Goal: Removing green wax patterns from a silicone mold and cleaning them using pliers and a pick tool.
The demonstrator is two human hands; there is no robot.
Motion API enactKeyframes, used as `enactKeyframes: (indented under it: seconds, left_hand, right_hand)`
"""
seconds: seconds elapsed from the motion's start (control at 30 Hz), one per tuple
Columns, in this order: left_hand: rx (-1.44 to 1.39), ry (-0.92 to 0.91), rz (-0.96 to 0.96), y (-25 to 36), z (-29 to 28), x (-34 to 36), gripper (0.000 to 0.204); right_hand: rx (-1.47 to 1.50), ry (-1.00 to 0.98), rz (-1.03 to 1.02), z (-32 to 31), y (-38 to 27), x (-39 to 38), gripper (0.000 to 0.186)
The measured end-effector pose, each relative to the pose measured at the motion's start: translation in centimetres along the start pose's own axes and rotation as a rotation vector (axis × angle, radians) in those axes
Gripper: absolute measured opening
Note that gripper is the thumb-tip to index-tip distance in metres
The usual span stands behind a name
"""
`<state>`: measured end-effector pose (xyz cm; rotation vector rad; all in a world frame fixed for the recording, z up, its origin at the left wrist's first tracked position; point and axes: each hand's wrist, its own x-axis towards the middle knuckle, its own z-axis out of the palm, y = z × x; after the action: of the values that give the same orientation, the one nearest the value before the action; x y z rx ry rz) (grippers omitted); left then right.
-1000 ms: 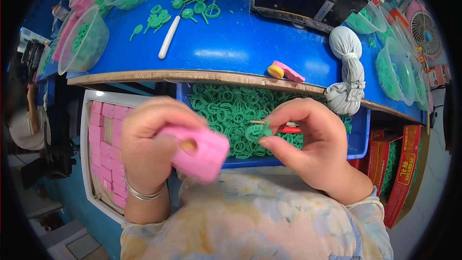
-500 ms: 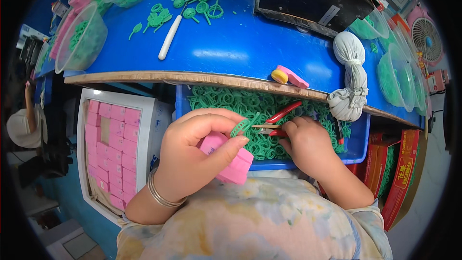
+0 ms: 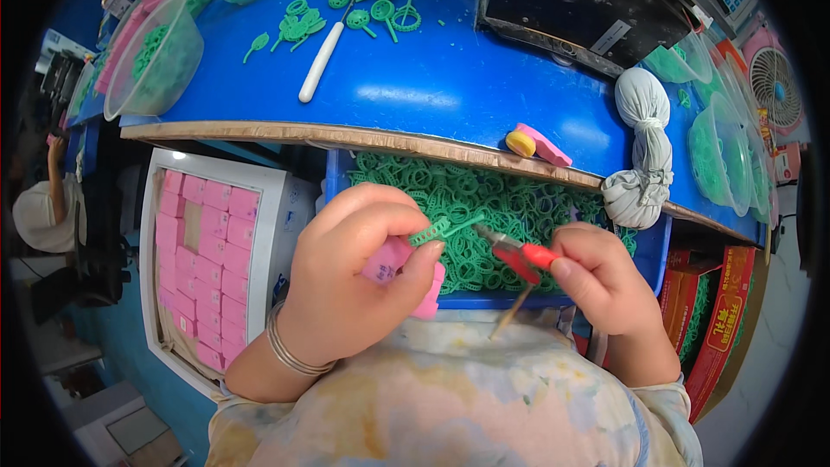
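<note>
My left hand (image 3: 350,277) pinches a green openwork ring (image 3: 427,234) between thumb and fingers. A thin green stem points right from it. Within the same hand sits a pink block (image 3: 386,261), partly hidden by the fingers. My right hand (image 3: 605,285) is closed on red-handled pliers (image 3: 529,258), whose metal jaws point left and lie just short of the stem's end. A thin wooden stick (image 3: 512,311) slants down below the pliers; its upper part is hidden. Beneath both hands lies a blue bin (image 3: 484,301) full of green rings (image 3: 519,195).
A wood-edged blue bench (image 3: 389,121) runs across, holding a white-handled tool (image 3: 324,62), green pieces (image 3: 363,22), a pink-and-yellow piece (image 3: 536,145) and a tied cloth bundle (image 3: 644,147). Clear bowls (image 3: 156,69) stand at both sides. A white box (image 3: 281,207) of pink blocks is left.
My right hand has drawn back to the right and turned; the pliers now point at the stem. The wooden stick, formerly level by the ring, hangs lower. My left hand keeps its grip.
</note>
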<state>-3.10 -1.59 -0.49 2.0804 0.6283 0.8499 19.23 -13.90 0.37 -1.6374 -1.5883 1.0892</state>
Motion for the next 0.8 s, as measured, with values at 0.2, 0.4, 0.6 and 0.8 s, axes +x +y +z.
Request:
enactKeyframes:
  seconds: [0.2, 0.4, 0.6, 0.8]
  left_hand:
    - [-0.772, -0.05, -0.659, 1.4, -0.5, 0.2, 0.006]
    - [-0.896, -0.09, -0.669, 0.7, -0.4, -0.3, 0.009]
    - [-0.838, -0.099, -0.679, 0.9, -0.2, -0.3, 0.008]
    - [-0.863, -0.103, -0.632, 1.0, -0.2, -0.6, 0.006]
  right_hand:
    - [0.449, 0.169, -0.067, 2.2, 0.4, -0.2, 0.024]
    - [0.197, 0.169, -0.147, 2.6, -0.5, 0.3, 0.022]
    - [0.07, 0.224, -0.223, 2.5, -0.7, 0.6, 0.019]
    - [-0.035, 0.28, -0.234, 2.6, 0.2, 0.5, 0.02]
